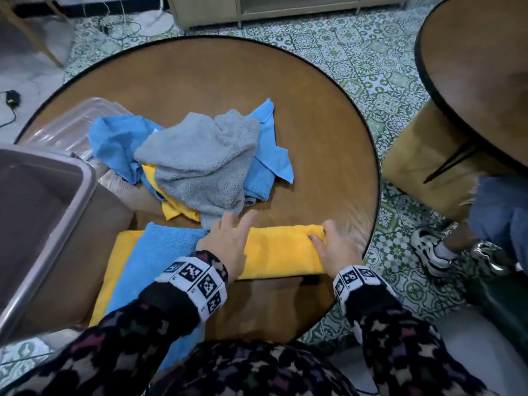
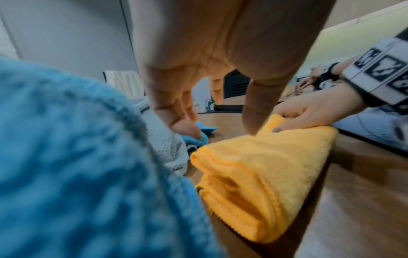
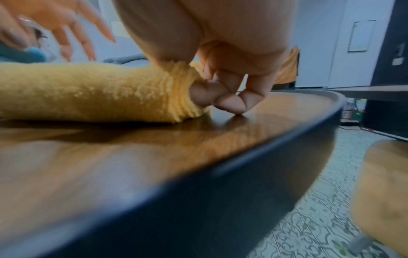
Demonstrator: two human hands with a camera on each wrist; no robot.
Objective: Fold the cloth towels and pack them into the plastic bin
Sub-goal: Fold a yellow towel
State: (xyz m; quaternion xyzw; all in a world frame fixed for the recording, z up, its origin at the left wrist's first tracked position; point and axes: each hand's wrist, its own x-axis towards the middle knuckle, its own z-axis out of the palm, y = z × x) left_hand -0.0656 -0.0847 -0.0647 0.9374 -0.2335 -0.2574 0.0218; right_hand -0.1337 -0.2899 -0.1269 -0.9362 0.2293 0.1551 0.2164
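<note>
On our round wooden table (image 1: 314, 115), our right hand (image 1: 337, 250) pinches the folded yellow towel (image 1: 280, 252) at its end, left hand (image 1: 228, 241) spread flat mid-towel; next we likely fold it over, then bin (image 1: 43, 195) it.

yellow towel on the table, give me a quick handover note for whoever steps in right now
Right hand pinches the right end of the folded yellow towel; left hand lies open on its middle.
Pile of unfolded towels sits behind it on the table. A blue towel lies flat to the left.
The plastic bin, far left, looks empty.
Left: finish this fold, fold the rest, pack all.
</note>
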